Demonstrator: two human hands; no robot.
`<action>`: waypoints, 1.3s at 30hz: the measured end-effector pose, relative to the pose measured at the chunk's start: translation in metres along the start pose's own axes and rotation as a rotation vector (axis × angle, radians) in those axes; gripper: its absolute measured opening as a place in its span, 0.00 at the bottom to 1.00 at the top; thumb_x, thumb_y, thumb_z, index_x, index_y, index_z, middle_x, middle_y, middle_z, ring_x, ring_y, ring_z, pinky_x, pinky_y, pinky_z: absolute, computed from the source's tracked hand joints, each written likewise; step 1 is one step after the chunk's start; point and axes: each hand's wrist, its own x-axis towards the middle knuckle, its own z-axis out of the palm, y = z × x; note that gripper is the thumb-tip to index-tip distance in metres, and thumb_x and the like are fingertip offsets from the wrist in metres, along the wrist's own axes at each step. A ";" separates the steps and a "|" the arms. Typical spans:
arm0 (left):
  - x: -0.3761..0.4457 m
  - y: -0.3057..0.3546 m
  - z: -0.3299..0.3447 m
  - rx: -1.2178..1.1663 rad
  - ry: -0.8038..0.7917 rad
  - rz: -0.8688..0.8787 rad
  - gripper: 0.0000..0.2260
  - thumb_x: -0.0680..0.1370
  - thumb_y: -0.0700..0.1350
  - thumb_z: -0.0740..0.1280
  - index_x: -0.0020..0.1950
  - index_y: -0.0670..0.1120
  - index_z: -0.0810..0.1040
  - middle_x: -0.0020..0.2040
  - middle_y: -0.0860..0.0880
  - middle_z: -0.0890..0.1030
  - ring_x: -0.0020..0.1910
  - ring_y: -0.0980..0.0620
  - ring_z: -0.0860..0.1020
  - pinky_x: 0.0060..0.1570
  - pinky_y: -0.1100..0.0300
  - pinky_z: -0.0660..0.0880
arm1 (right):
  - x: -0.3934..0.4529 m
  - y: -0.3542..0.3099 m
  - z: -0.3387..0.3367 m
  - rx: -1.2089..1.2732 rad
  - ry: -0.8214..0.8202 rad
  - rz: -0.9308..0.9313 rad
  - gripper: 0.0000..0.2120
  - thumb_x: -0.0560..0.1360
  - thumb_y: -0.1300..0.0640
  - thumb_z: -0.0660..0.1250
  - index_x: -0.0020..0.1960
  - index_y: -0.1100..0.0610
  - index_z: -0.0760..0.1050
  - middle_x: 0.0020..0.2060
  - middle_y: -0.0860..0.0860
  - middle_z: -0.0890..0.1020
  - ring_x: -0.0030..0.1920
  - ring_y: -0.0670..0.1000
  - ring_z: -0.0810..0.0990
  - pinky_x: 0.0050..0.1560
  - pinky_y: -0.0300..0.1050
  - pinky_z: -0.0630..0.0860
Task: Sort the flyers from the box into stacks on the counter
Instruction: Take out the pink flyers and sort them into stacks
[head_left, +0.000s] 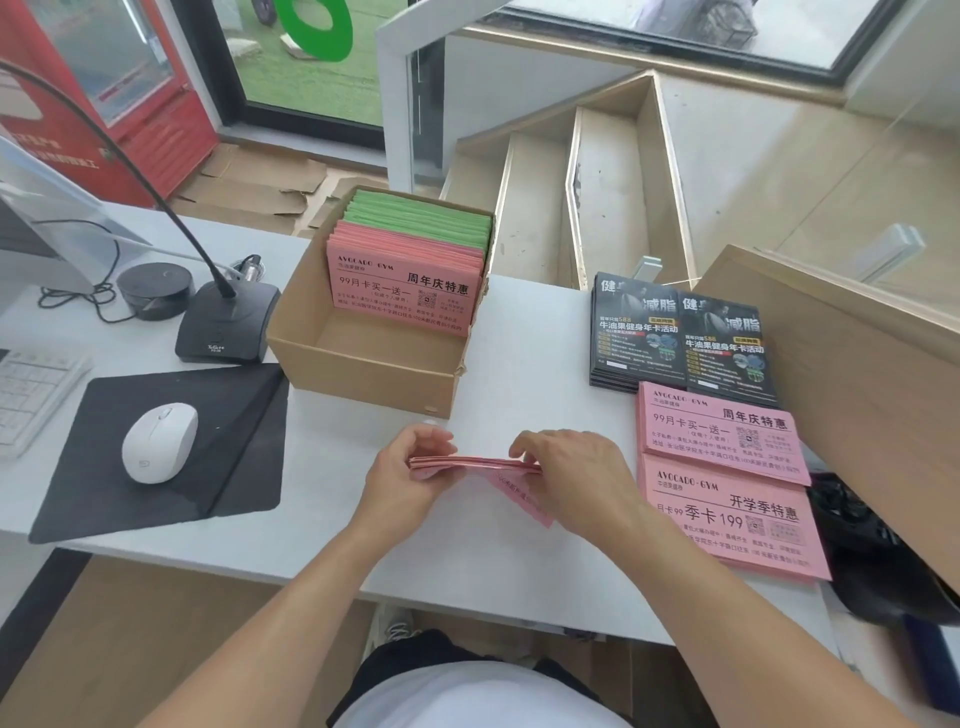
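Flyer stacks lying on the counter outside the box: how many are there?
4: two black stacks side by side at the right, the pink stack in front of them, and another pink stack nearest. Others may be hidden.

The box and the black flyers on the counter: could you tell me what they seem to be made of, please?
The box looks like plain brown cardboard, matte, with raw folded edges and an uncoated inside. The black flyers seem to be coated, printed paper: dark full-colour print with a slight sheen, unlike the dull pink stacks beside them.
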 end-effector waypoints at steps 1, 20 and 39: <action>0.000 0.000 0.001 -0.012 0.021 0.008 0.15 0.72 0.37 0.78 0.55 0.48 0.80 0.47 0.50 0.85 0.46 0.56 0.82 0.47 0.69 0.75 | 0.002 0.004 0.002 0.003 -0.012 0.018 0.11 0.81 0.49 0.62 0.62 0.44 0.76 0.51 0.44 0.84 0.53 0.51 0.81 0.46 0.45 0.68; 0.002 0.012 0.016 -0.173 0.326 -0.032 0.28 0.66 0.67 0.76 0.60 0.57 0.75 0.53 0.56 0.84 0.54 0.60 0.80 0.52 0.63 0.76 | 0.023 0.008 0.000 -0.073 -0.060 0.021 0.12 0.79 0.54 0.61 0.61 0.44 0.74 0.46 0.46 0.83 0.46 0.54 0.80 0.39 0.48 0.69; 0.006 0.006 0.006 -0.107 0.484 0.022 0.08 0.86 0.51 0.56 0.52 0.50 0.69 0.56 0.59 0.83 0.51 0.59 0.81 0.47 0.58 0.77 | 0.029 0.004 -0.003 -0.028 -0.127 0.050 0.10 0.78 0.54 0.62 0.58 0.46 0.75 0.45 0.47 0.83 0.47 0.55 0.79 0.45 0.51 0.76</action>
